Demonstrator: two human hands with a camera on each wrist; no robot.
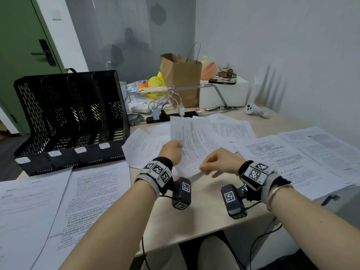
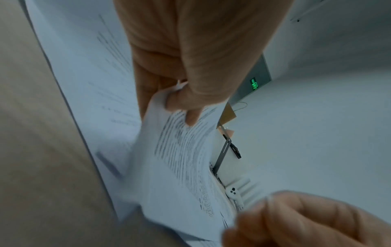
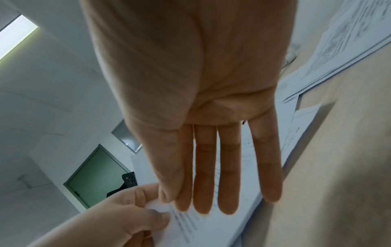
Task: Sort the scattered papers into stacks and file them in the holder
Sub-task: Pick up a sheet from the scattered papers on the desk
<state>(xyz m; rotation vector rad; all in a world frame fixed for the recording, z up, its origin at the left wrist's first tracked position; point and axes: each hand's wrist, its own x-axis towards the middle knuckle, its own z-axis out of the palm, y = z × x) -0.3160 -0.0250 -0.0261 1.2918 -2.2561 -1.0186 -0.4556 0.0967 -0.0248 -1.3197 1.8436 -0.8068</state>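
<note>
A sheaf of printed papers (image 1: 192, 145) is lifted off the desk and tilts toward me. My left hand (image 1: 173, 151) pinches its left edge, thumb on top (image 2: 186, 100). My right hand (image 1: 206, 168) is at the sheaf's near right corner with fingers straight (image 3: 211, 192), not curled round it. The black mesh file holder (image 1: 68, 117) stands at the left with its slots showing no paper. Loose sheets lie at the near left (image 1: 87, 201), behind the held sheaf (image 1: 229, 127) and along the right (image 1: 292, 158).
A brown paper bag (image 1: 181, 80), a white box (image 1: 224, 92), a metal stand (image 1: 220, 94) carrying a phone, and a power strip with chargers (image 1: 161, 115) crowd the back. A white controller (image 1: 255, 111) lies at the back right. Bare desk (image 1: 194, 211) shows under my wrists.
</note>
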